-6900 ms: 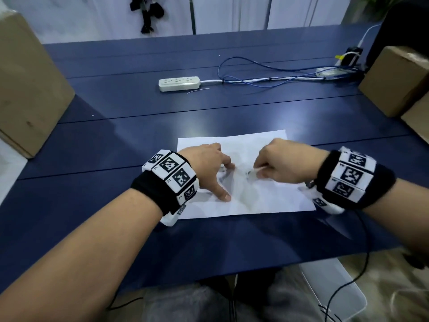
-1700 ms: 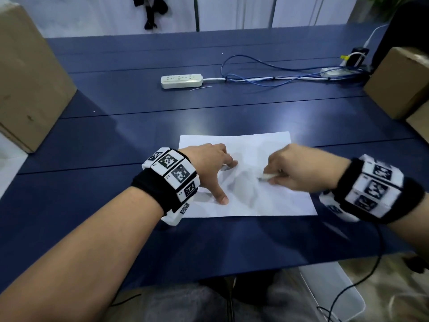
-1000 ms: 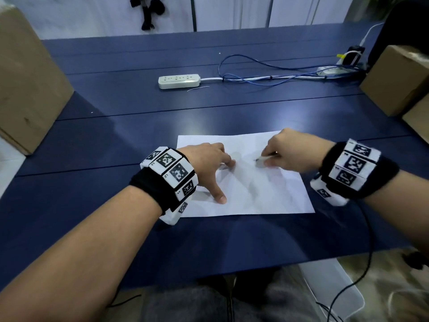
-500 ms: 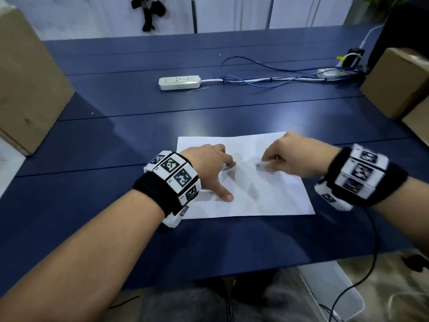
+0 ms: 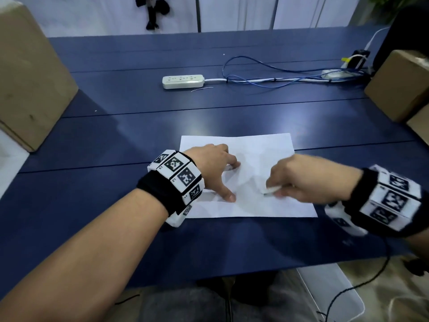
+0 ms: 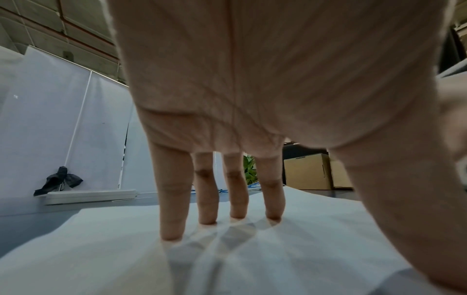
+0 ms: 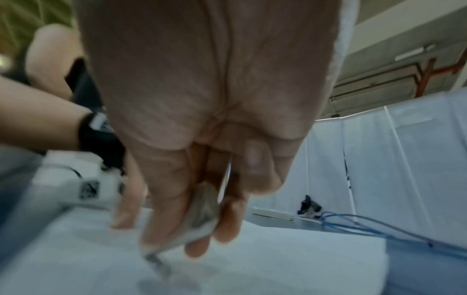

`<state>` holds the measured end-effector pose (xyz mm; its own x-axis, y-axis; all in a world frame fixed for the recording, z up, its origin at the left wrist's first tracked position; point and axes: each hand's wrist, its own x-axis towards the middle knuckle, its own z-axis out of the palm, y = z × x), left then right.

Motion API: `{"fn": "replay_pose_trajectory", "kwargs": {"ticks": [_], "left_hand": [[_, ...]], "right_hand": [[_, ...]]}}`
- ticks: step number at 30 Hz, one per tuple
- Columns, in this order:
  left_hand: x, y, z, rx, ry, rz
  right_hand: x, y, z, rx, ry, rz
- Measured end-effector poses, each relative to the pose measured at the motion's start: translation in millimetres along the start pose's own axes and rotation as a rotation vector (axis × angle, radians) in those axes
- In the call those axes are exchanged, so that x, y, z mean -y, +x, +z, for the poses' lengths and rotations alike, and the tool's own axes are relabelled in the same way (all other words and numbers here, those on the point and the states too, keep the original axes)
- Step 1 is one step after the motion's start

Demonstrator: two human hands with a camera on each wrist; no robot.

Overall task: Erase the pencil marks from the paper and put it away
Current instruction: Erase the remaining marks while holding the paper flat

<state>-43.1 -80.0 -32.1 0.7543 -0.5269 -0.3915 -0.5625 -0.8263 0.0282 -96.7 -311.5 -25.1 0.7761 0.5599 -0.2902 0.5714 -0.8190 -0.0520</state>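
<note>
paper [image 5: 246, 145] lies pinned under the left hand [image 5: 212, 162]'s straight fingers; the right hand [image 5: 299, 180] pinches the eraser [image 5: 272, 189]. rubbing hard could crumple or tear it.

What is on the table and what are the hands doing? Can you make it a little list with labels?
paper: white sheet lying flat on the blue table
left hand: fingertips pressing the sheet down
right hand: pinching a white eraser against the sheet
far side: power strip, blue cables
edges: cardboard boxes
</note>
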Motion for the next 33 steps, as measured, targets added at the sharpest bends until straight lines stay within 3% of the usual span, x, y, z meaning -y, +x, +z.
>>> {"fn": "replay_pose_trajectory", "kwargs": {"ticks": [2,6,8,11,14,17,20,22,25,27,31,33], "left_hand": [[0,0,0,0.007,0.005,0.010],[-2,0,-2,0.023,0.016,0.018],[-2,-1,-3,0.024,0.019,0.015],[0,0,-1,0.027,0.012,0.009],[0,1,-2,0.033,0.010,0.015],[-1,1,-3,0.033,0.012,0.013],[-2,1,-2,0.031,0.004,0.011],[-2,1,-2,0.030,0.007,0.006],[0,3,-1,0.036,0.004,0.003],[0,3,-1,0.041,0.012,0.006],[-3,2,-3,0.038,0.022,0.005],[-3,1,-3,0.035,0.016,0.005]], "right_hand": [[6,-5,2,0.069,0.044,-0.045],[-23,23,-9,-0.012,0.038,0.232],[-32,29,-9,-0.068,0.011,0.277],[-21,12,-1,-0.038,-0.015,0.096],[-6,-4,2,0.086,0.038,-0.101],[-20,14,-3,0.015,0.101,0.059],[-43,30,-7,-0.122,-0.026,0.233],[-36,21,-3,-0.115,-0.048,0.160],[-6,-7,2,-0.024,0.031,-0.105],[2,-10,2,0.047,0.050,-0.160],[-29,21,-9,-0.046,-0.002,0.152],[-40,27,-8,-0.097,-0.083,0.215]]}}
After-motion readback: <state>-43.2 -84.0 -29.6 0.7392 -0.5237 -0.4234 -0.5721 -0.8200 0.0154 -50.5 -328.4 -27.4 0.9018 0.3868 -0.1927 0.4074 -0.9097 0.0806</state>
